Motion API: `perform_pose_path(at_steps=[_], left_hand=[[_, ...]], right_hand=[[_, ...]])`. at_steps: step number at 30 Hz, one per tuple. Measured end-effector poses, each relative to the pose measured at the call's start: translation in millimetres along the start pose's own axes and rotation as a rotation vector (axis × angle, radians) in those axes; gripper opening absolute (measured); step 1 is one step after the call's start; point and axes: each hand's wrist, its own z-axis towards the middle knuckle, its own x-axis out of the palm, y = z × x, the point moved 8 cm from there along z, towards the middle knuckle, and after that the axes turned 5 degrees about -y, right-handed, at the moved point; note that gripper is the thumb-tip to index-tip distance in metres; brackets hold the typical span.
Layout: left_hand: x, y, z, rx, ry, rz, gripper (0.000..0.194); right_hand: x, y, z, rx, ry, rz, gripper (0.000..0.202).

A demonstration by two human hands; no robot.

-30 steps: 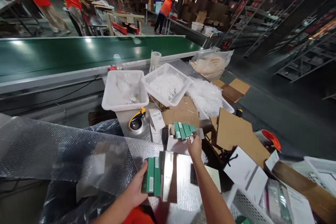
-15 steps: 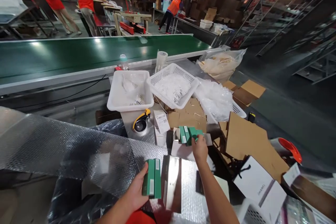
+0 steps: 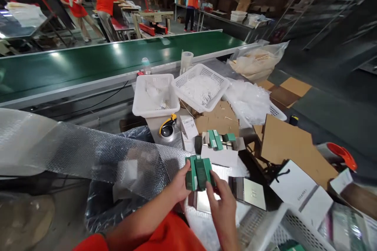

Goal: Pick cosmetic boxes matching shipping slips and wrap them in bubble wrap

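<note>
Small green boxes [image 3: 191, 175] are gripped in my left hand [image 3: 180, 185], thumb along their side. My right hand [image 3: 222, 200] has its fingers on another green box [image 3: 203, 173], held against the first ones. Just beyond, a white carton [image 3: 219, 157] stands open with more green boxes [image 3: 215, 140] lying across its top. Beneath my hands lies a shiny box [image 3: 203, 202], partly covered by them, on bubble wrap. A second pale, shiny box [image 3: 253, 193] sits to the right of my right hand.
Two white baskets [image 3: 138, 104] [image 3: 203, 106] stand behind the carton. A yellow-black tape dispenser [image 3: 167, 128] lies left. Bubble wrap [image 3: 118, 145] stretches leftward. Cardboard [image 3: 288, 145], a white paper bag [image 3: 300, 192] and another basket [image 3: 282, 213] are right. A green conveyor [image 3: 132, 57] runs behind; co-workers stand beyond.
My right hand has come back from the white carton with a green box and set it against those in my left hand. My left hand has moved up and right. The view has shifted.
</note>
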Motion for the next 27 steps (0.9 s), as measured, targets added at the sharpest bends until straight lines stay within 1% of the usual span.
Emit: perform_pose_path(at_steps=[2, 5, 9, 13, 15, 18, 20, 22, 24, 27], left_hand=[[1.2, 6.9, -4.1, -0.012, -0.010, 0.024, 0.047], [1.2, 14.6, -13.1, -0.014, -0.049, 0.044, 0.047], [3.2, 25.6, -24.1, -0.068, -0.095, 0.110, 0.048], [-0.5, 29.7, -29.0, -0.080, -0.183, 0.160, 0.048], [-2.3, 31.4, -29.6, -0.090, -0.203, 0.172, 0.049], [0.1, 34.3, -28.9, -0.110, -0.157, 0.150, 0.050], [3.3, 31.9, -28.1, -0.069, -0.122, 0.135, 0.050], [4.9, 27.8, -28.0, -0.005, -0.119, 0.145, 0.049], [4.6, 24.9, -29.1, 0.042, -0.148, 0.167, 0.045], [2.6, 24.8, -31.6, 0.064, -0.195, 0.206, 0.043]], right_hand=[[-0.3, 6.6, -12.8, -0.018, -0.010, -0.045, 0.041], [-5.7, 9.2, -23.3, -0.012, -0.042, -0.092, 0.042], [-12.6, 9.8, -33.1, 0.019, -0.075, -0.108, 0.042], [-13.0, 10.0, -38.4, 0.028, -0.093, -0.101, 0.045], [-12.3, 5.4, -39.3, 0.075, -0.091, -0.065, 0.048], [-13.9, -4.9, -41.6, 0.197, -0.111, 0.010, 0.049], [-16.0, -7.5, -43.9, 0.241, -0.140, 0.031, 0.050], [-17.9, -4.5, -45.8, 0.226, -0.170, 0.009, 0.050], [-17.4, 0.2, -46.8, 0.197, -0.179, -0.030, 0.048], [-13.2, 4.9, -46.1, 0.184, -0.147, -0.055, 0.046]])
